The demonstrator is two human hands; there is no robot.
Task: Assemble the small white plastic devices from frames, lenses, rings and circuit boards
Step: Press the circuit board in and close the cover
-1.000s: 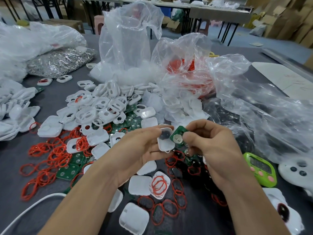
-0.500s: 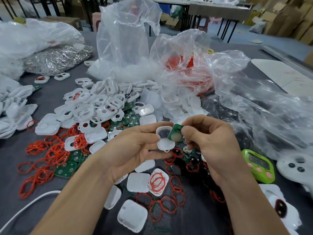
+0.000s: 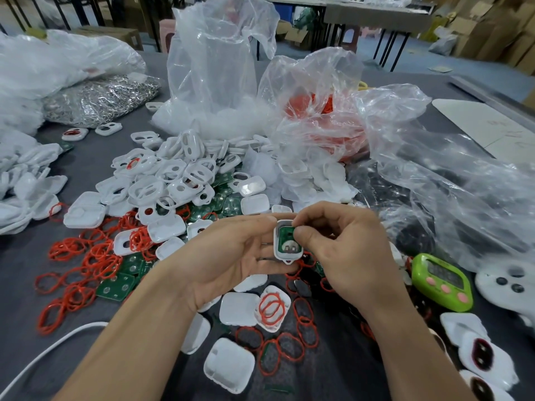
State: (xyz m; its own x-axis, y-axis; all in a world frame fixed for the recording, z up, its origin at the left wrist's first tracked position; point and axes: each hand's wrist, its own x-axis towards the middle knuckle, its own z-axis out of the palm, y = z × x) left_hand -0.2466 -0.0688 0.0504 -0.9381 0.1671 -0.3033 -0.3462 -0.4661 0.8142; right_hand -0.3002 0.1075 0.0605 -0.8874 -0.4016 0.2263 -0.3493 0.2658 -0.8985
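Head view: the left hand [image 3: 231, 256] grips a small white shell [image 3: 288, 259] above the middle of the grey table [image 3: 17, 256]. Its thumb lies along the shell's top edge and its curled fingers are behind and under it. A green circuit board [image 3: 285, 241] sits inside the open face of the shell, with a round metal contact showing near its lower end. The right hand [image 3: 347, 256] pinches the board's upper right edge between thumb and forefinger; its other fingers are curled in below.

Beneath the hands lie white covers [image 3: 230, 364], loose red rings [image 3: 86, 256] and a shell holding several rings [image 3: 272, 308]. To the left, more green boards [image 3: 115, 285] lie flat among the rings. Beyond the hands, a heap of white frames [image 3: 173, 178] spreads in front of a tall clear bag [image 3: 214, 68]. A second clear bag holding red rings [image 3: 318, 111] is just right of it. A bag of silvery metal parts [image 3: 98, 96] lies far left. A green timer [image 3: 441, 280] rests to the right of the right hand, and a white cable [image 3: 43, 354] curves across the lower left corner.
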